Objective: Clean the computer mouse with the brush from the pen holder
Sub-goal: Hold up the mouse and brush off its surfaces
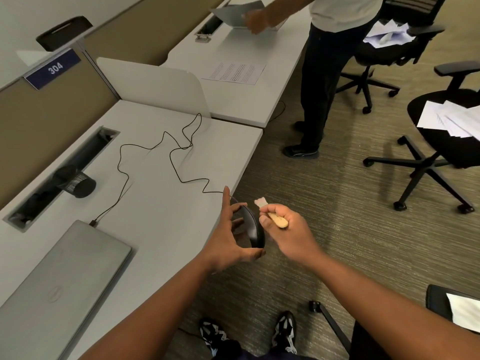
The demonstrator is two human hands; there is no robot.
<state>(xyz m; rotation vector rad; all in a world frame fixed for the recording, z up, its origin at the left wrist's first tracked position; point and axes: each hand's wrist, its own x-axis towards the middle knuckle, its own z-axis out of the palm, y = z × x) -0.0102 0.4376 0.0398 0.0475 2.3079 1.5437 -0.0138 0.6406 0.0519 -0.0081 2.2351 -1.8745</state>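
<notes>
My left hand holds the black computer mouse on edge past the desk's front corner, thumb under its rear, fingers behind it. The mouse's thin black cable snakes back over the white desk to a closed grey laptop. My right hand grips a small brush with a wooden handle; its pale bristles point up and away, just right of the mouse's front end. A black mesh pen holder stands near the desk's cable slot.
Another person stands at the neighbouring desk with papers in hand. Office chairs carrying loose papers stand on the carpet to the right. A low white divider separates the desks. My feet are below on the carpet.
</notes>
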